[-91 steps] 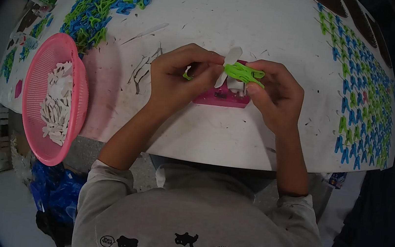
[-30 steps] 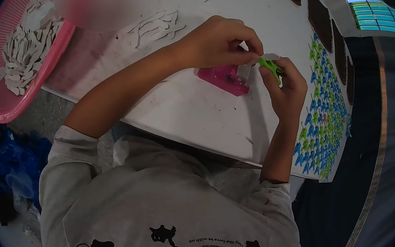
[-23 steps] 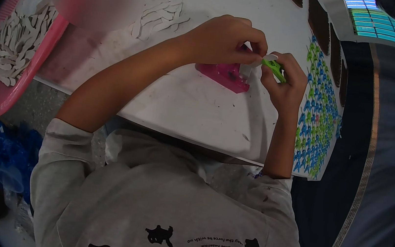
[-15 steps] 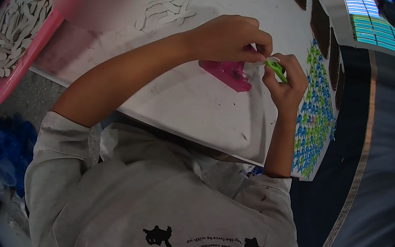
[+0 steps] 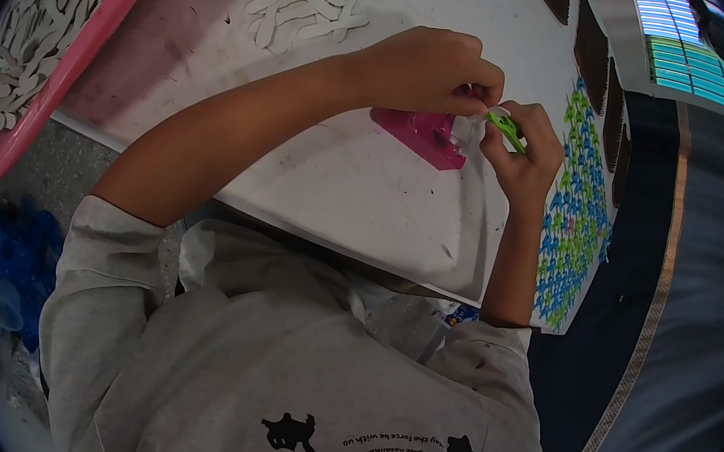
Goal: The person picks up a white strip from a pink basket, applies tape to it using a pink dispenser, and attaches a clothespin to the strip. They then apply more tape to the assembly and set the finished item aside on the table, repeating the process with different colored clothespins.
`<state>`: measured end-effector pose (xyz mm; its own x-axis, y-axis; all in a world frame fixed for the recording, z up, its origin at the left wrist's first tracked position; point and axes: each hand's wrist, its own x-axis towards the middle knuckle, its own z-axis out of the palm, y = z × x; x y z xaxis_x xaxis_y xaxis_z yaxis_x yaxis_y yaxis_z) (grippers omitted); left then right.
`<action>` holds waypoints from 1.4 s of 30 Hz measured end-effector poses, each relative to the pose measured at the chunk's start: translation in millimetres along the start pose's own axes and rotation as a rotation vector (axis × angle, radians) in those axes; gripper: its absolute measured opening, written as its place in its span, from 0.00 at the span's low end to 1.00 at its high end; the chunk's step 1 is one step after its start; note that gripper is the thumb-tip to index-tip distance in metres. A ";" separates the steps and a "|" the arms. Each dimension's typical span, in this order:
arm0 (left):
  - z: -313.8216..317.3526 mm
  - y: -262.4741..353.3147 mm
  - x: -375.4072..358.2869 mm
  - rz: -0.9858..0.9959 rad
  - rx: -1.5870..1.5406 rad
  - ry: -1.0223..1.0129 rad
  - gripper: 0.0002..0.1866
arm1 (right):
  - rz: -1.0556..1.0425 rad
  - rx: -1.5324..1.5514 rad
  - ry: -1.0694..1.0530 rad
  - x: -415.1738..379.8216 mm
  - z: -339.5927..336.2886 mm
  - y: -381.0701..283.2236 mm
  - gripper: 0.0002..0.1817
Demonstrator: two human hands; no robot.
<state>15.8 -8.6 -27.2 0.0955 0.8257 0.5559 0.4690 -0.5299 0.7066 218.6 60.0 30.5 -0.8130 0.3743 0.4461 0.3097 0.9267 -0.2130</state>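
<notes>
Near the right part of the white table, my right hand (image 5: 530, 147) holds a small green piece (image 5: 506, 131) between thumb and fingers. A pale thin strip (image 5: 500, 112) lies at the top of the green piece. My left hand (image 5: 453, 75) touches this spot, its fingers curled in a pinch; what they grip is too small to make out. Below my left hand a pink tape-dispenser-like object (image 5: 423, 136) rests on the table, its upper part partly hidden by the hand. Several white strips (image 5: 306, 16) lie loosely overlapped beyond my left forearm.
A pink tray (image 5: 83, 70) full of white strips (image 5: 27, 49) stands at the left. Many blue and green pieces (image 5: 576, 216) cover the right side of the white table (image 5: 338, 196). Blue plastic bags (image 5: 1, 254) lie low at the left.
The blurred patch at the upper left beside the pink tray is gone. The view has shifted slightly. Both hands keep nearly the same pose around the green piece.
</notes>
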 end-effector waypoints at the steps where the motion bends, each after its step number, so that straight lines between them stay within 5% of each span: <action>1: 0.2 -0.5 -0.3 0.013 0.009 0.005 0.07 | -0.001 0.002 -0.001 -0.3 0.5 0.6 0.15; 22: 1.6 -6.5 3.0 0.114 0.111 0.006 0.04 | -0.054 -0.027 -0.045 0.8 -1.7 -0.4 0.15; 42: -0.3 -28.0 3.7 0.072 0.386 0.119 0.04 | -0.081 -0.101 -0.299 9.5 -8.7 0.4 0.14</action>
<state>2.8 9.2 -44.8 0.0482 0.7488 0.6611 0.7617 -0.4557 0.4606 215.3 64.2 42.1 -0.9411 0.2862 0.1802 0.2732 0.9574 -0.0935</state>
